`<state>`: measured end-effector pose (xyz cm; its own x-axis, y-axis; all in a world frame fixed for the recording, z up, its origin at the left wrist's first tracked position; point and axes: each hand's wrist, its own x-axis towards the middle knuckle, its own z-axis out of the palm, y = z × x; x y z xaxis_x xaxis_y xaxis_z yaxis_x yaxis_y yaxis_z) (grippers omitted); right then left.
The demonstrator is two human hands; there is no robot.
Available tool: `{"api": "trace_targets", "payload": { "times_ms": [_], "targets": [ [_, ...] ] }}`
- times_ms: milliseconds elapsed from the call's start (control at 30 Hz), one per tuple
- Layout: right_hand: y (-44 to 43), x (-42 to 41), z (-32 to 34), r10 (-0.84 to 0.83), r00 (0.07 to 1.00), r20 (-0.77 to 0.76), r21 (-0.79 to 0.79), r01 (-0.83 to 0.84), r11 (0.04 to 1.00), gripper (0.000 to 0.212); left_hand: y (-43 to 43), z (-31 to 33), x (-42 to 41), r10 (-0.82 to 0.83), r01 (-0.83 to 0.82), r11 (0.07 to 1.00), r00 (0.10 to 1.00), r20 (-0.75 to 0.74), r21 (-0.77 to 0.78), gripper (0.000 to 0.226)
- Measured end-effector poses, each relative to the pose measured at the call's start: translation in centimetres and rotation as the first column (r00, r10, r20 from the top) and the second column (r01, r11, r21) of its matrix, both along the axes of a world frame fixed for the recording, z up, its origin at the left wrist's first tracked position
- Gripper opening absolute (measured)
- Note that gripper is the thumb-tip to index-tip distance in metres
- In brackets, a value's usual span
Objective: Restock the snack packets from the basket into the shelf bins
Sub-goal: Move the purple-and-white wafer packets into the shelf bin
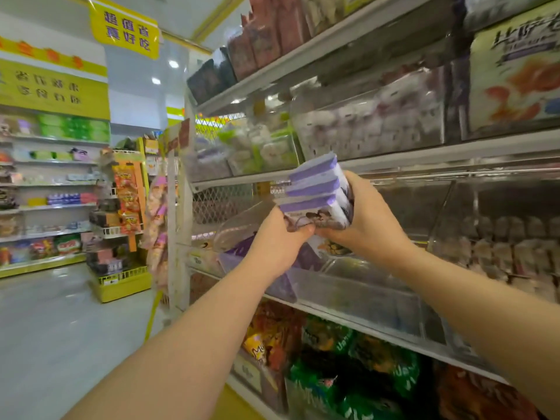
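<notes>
You're standing in a snack shop aisle. Right side: tiered metal shelving [424, 155] runs from near to far, fitted with clear bins [369, 122] full of wrapped goods, and bagged snacks [333, 338] fill the low tier. Far left: wall shelves [54, 207] lined with packaged stock under a yellow banner [51, 86]. Overhead, a yellow hanging sign [124, 31]. Mid-aisle, a freestanding display rack [124, 207] on a shiny pale floor [45, 313].
</notes>
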<state>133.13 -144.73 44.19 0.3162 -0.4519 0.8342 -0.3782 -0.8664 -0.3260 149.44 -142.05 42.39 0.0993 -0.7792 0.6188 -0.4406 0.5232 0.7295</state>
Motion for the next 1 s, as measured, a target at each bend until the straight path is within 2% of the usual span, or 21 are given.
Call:
{"api": "trace_targets", "payload": {
  "times_ms": [133,200,267,333,400,567,633,733,800,867,1000],
  "targets": [
    [-3.2,1.4,-3.1,-0.166,0.983,-0.08,0.163,0.177,0.971,0.084,-3.1,-3.2,1.3,0.117,-0.119,0.99,0.993,0.032,0.074,0.058],
    [-4.4,2.2,-3.8,-0.242,0.948,-0.205,0.218,0.285,0.933,0.079,-4.1,-4.3,1.9,0.146,-0.153,0.985,0.985,0.088,0.08,0.071],
    [-5.3,3.0,-3.9,-0.228,0.916,-0.331,0.297,0.331,0.896,0.077,-4.8,-4.9,2.6,0.18,-0.193,0.978,0.97,0.164,0.072,0.075],
    [-5.7,3.3,-3.9,-0.153,0.931,-0.333,0.456,0.3,0.838,0.078,-5.2,-5.4,3.3,0.215,-0.233,0.971,0.95,0.226,0.055,0.075],
    [-6.1,3.4,-4.1,-0.11,0.945,-0.307,0.53,0.266,0.805,0.073,-5.4,-5.8,3.9,0.253,-0.273,0.961,0.929,0.268,0.038,0.075],
    [-5.7,2.7,-2.2,-0.052,0.902,-0.429,0.639,0.343,0.689,0.115,-5.2,-6.8,4.1,0.307,-0.277,0.952,0.864,0.399,-0.132,0.055],
    [-5.0,2.1,-1.3,-0.033,0.905,-0.423,0.67,0.337,0.661,0.12,-5.0,-7.3,3.9,0.321,-0.263,0.945,0.855,0.408,-0.192,0.051],
    [-4.2,1.8,-1.0,-0.024,0.875,-0.484,0.593,0.349,0.726,0.105,-4.4,-7.5,3.8,0.364,-0.239,0.921,0.81,0.46,-0.308,0.052],
    [-4.1,2.0,-1.6,-0.079,0.778,-0.623,0.411,0.412,0.814,0.091,-4.0,-7.6,3.7,0.362,-0.181,0.917,0.752,0.551,-0.355,0.053],
    [-4.3,2.1,-2.2,-0.163,0.69,-0.705,0.243,0.452,0.859,0.087,-3.8,-7.9,3.8,0.349,-0.142,0.928,0.658,0.667,-0.345,0.056],
    [-4.4,1.3,-2.3,-0.216,0.7,-0.681,0.187,0.451,0.872,0.086,-4.0,-8.7,5.1,0.369,-0.203,0.929,0.524,0.767,-0.309,0.061]
  ]
}}
